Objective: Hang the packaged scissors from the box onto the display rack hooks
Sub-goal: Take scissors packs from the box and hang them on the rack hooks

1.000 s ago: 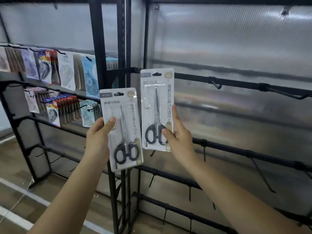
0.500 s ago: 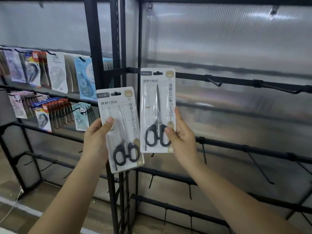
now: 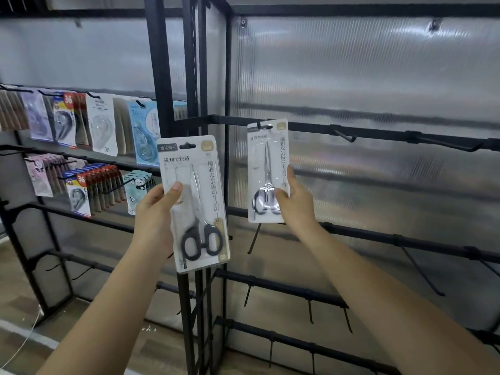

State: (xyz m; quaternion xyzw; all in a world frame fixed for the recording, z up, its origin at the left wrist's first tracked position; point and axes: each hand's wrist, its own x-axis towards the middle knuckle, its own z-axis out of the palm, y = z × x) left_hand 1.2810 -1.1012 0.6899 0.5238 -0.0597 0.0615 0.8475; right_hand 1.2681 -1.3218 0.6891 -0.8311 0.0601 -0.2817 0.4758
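The right hand [image 3: 295, 201] has just carried its pinched scissors pack [image 3: 267, 171] onto the two-o'clock hook [image 3: 263, 126]; the left hand [image 3: 155, 212] grips another pack [image 3: 193, 201].

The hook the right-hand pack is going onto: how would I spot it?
Find the black rail across the right-hand rack's frosted panel. The hook sits at its far left end, near the upright post. Unlike the bare hooks further right, its tip pokes through the hole of the scissors pack held by the right hand.
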